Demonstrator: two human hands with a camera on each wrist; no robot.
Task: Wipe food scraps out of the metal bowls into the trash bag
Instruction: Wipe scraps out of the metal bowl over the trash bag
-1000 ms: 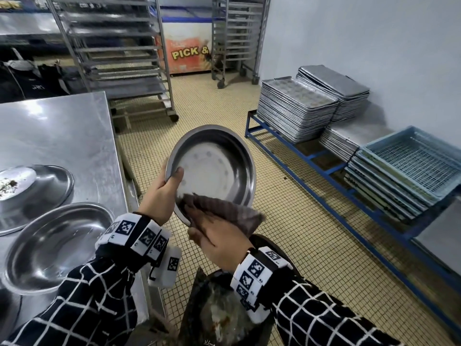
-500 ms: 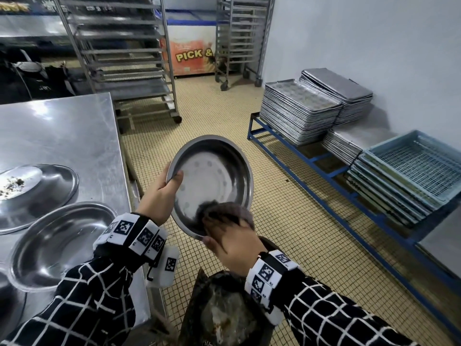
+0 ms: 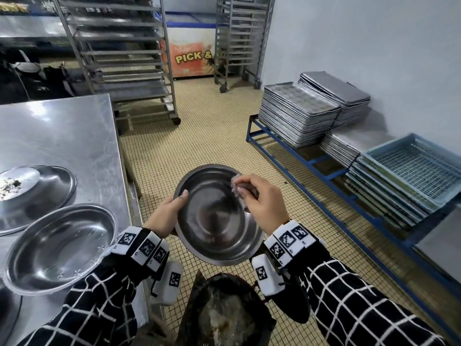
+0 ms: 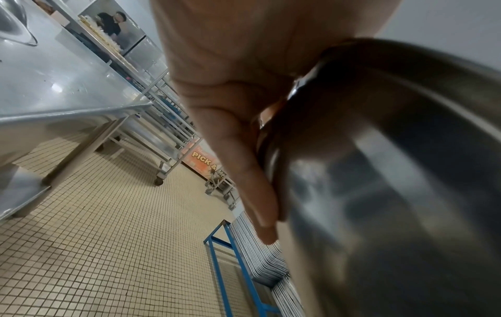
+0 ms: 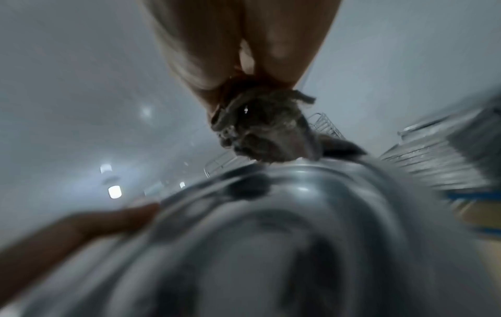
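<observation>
rag (image 3: 239,189) moved from near rim to far rim of bowl (image 3: 217,221).

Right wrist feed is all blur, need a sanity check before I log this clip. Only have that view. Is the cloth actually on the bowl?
Observer: Yes. In the head view the right hand holds the bunched cloth against the far right inner wall of the held bowl.
Operator: What's holding the bowl?
Observer: The left hand grips its left rim, thumb inside, fingers underneath.
Operator: Is it over the bag?
Observer: The trash bag sits open on the floor below the bowl's near edge.
Operator: Any bowls left to do?
Observer: The far bowl on the table has dark scraps in it; the near bowl on the table looks clean.
</observation>
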